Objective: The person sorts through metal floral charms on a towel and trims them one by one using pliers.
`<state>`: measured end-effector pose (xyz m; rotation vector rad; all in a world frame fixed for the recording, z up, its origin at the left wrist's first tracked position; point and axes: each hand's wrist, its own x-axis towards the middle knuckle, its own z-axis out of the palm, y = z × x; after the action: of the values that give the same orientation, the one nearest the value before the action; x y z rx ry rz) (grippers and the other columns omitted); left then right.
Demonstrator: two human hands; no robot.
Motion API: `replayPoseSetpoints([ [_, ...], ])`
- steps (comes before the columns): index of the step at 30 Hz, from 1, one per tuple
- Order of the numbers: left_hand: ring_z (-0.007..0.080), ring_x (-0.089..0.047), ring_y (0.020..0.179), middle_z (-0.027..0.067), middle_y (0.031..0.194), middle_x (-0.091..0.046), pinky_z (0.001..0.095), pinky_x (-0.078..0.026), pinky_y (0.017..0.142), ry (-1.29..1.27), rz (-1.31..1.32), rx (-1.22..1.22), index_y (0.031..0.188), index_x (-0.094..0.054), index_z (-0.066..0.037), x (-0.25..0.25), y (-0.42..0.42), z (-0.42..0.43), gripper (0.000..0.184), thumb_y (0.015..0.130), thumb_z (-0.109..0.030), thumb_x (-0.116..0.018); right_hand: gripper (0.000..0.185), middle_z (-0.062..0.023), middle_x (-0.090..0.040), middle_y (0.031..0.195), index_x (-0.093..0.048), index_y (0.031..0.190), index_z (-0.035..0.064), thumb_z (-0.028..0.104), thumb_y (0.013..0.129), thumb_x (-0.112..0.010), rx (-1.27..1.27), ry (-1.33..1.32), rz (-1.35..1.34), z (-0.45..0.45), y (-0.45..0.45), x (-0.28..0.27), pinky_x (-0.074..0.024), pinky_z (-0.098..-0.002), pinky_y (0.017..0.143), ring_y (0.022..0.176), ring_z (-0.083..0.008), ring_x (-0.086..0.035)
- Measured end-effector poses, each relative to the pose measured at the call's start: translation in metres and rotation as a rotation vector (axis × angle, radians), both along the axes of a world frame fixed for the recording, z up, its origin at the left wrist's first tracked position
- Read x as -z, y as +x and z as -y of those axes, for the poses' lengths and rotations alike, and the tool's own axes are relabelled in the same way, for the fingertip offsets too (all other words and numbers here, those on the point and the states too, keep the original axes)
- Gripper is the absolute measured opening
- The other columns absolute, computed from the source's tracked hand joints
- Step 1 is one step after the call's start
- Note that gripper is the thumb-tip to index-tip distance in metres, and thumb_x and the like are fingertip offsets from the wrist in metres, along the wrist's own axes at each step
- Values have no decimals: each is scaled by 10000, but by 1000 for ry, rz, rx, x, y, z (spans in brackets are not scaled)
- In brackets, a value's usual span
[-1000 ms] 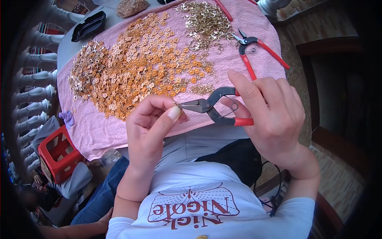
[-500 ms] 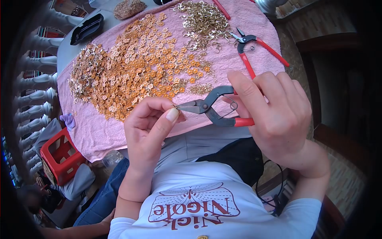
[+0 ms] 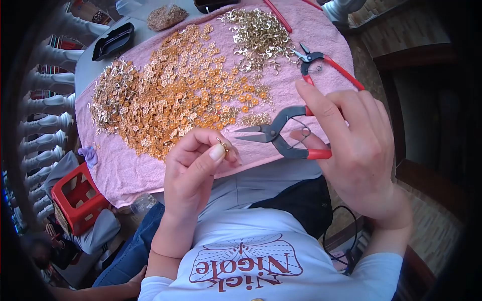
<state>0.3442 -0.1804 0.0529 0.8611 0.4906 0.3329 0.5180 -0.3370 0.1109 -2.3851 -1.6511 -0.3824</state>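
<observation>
Between the thumb and fingers of my left hand is a small gold-coloured metal piece; my fingertips cover part of it. My right hand is wrapped around the red handles of a pair of pliers. The pliers' dark, pointed jaws are slightly parted, with their tips just right of the gold piece and apart from it. Beyond my hands, many orange and gold flower-shaped pieces lie spread over a pink towel. Small gold rings lie close behind the pliers.
Gold crescent-shaped pieces form a heap at the back. Red-handled pliers rest at the towel's right side. A black tray and a bag of small pieces stand behind. A red stool and another person's jeans are at lower left.
The pliers have drawn back to the right, and their tips have come away from the gold piece. My left hand still pinches it and has shifted slightly right.
</observation>
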Motion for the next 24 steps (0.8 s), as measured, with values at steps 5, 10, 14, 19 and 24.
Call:
replayPoseSetpoints([
  [5,239,-622,808,135,841,-621,297,-487,767,-39,-12,25,1067,-563,12,-6,5,-1,142,957,-78,-562,440,-44,-516,872,-669,1199,56,138,771,-733,-11,6,-125,5,0,4,-430,-326,682,715,-195,-473],
  [10,234,-622,809,138,844,-623,295,-486,768,-88,-16,41,1075,-552,10,-6,2,3,143,959,-73,-561,453,-48,-506,877,-654,1215,57,148,776,-723,-29,13,-180,6,-6,12,-434,-332,693,719,-200,-475],
  [14,233,-621,810,140,852,-624,292,-486,764,-84,-21,57,1079,-545,10,-6,2,2,146,961,-73,-562,442,-49,-508,879,-657,1203,58,152,777,-727,-40,32,-200,5,-8,15,-434,-336,685,716,-201,-481],
  [19,201,-641,864,134,915,-641,302,-521,829,-98,33,88,1078,-570,19,0,-3,-3,145,975,-82,-585,425,-45,-511,871,-661,1186,66,156,777,-729,-34,17,-222,5,-10,14,-434,-336,669,698,-201,-482],
  [24,204,-640,874,134,921,-639,300,-519,834,-169,85,130,1082,-565,21,2,-3,-4,148,982,-87,-579,404,-40,-513,858,-664,1171,74,155,780,-729,-45,13,-275,5,-9,14,-436,-334,663,692,-201,-488],
])
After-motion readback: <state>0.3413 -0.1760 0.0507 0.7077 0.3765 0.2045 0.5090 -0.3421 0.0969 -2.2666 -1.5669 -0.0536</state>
